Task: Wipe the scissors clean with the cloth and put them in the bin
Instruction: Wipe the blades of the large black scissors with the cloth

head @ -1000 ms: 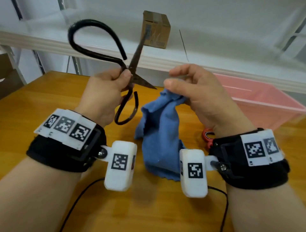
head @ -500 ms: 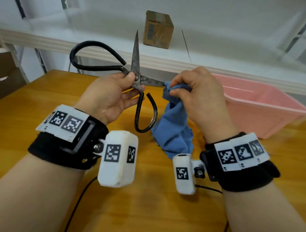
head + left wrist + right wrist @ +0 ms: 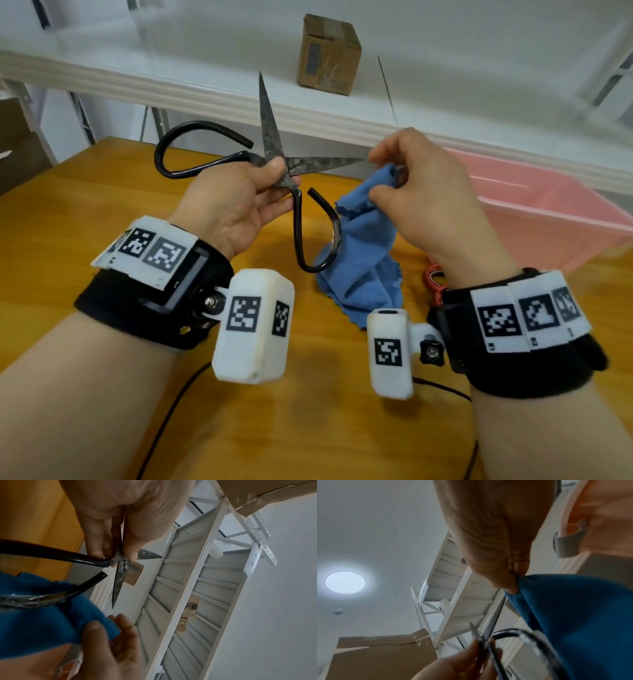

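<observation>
Old black iron scissors [image 3: 274,150] with large loop handles are held above the table, blades spread wide: one points up, the other points right. My left hand [image 3: 239,195] pinches them at the pivot [image 3: 118,559] between thumb and fingers. A blue cloth [image 3: 363,246] hangs from my right hand [image 3: 407,181], which pinches its top [image 3: 518,588] just right of the horizontal blade's tip. The cloth's lower part drapes behind the lower handle loop [image 3: 42,599]. A pink bin [image 3: 548,219] stands on the table at the right.
The wooden table [image 3: 68,212] lies under both hands. A red-handled object [image 3: 433,277] shows partly behind my right wrist. A cardboard box [image 3: 329,54] sits on the white shelf behind. Black cables [image 3: 164,421] run across the near table.
The scissors have turned in my left hand and the blades opened wider, one now pointing right. My right hand with the cloth has drawn back off the blade, to just beyond its tip.
</observation>
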`<move>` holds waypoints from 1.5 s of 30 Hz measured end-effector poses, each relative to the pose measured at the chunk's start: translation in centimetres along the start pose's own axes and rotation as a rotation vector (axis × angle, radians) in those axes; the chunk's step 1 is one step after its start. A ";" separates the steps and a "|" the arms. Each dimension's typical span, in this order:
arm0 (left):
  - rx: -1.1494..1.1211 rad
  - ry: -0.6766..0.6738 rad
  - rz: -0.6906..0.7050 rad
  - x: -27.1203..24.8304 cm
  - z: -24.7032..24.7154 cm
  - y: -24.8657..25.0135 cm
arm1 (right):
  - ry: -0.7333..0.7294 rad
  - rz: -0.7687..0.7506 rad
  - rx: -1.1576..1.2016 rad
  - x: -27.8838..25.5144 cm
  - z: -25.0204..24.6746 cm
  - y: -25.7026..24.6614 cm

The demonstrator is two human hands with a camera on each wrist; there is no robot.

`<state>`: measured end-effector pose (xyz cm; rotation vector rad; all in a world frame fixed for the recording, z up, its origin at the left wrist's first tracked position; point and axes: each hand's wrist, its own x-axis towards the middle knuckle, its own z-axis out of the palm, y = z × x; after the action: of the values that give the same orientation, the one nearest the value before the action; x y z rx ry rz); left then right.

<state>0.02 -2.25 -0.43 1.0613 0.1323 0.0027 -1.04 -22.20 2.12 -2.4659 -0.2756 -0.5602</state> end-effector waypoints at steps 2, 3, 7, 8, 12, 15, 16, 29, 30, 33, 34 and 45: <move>0.011 0.012 -0.011 -0.1 0.4 -0.4 | 0.024 -0.007 0.140 0.0 0.6 -0.6; 0.009 0.016 -0.021 -0.2 0.5 -0.6 | 0.028 -0.017 0.192 -0.1 1.0 -0.8; 0.019 0.025 -0.060 -0.6 0.8 -1.1 | 0.009 -0.082 0.244 -0.3 1.8 -1.4; 0.022 0.020 -0.064 -0.7 0.9 -1.2 | 0.004 -0.097 0.240 -0.3 2.0 -1.4; 0.007 -0.002 -0.086 -0.9 1.0 -1.3 | -0.015 -0.138 0.139 -0.2 2.3 -1.4; -0.035 -0.019 -0.114 -1.1 1.0 -1.2 | 0.014 -0.132 0.147 -0.4 2.5 -1.4; -0.057 -0.033 -0.124 -1.2 1.1 -1.1 | 0.033 -0.122 0.168 -0.4 2.5 -1.5; 0.004 -0.102 -0.056 -1.7 2.1 -1.5 | 0.015 -0.108 0.088 -0.6 2.7 -2.2; 0.009 -0.096 -0.053 -1.7 2.1 -1.6 | 0.010 -0.097 0.080 -0.6 2.7 -2.2; 0.005 -0.107 -0.060 -1.9 2.3 -1.8 | 0.030 -0.061 0.082 -0.6 2.8 -2.2; 0.000 -0.109 -0.061 -2.0 2.3 -1.8 | 0.037 -0.050 0.084 -0.6 2.9 -2.2; -0.035 -0.100 -0.056 -2.4 2.7 -1.9 | 0.125 0.021 0.063 -0.5 3.1 -1.8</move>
<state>-2.21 -5.70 -0.46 1.0201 0.0711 -0.0979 -1.03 -18.98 0.49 -2.3593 -0.2135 -0.6836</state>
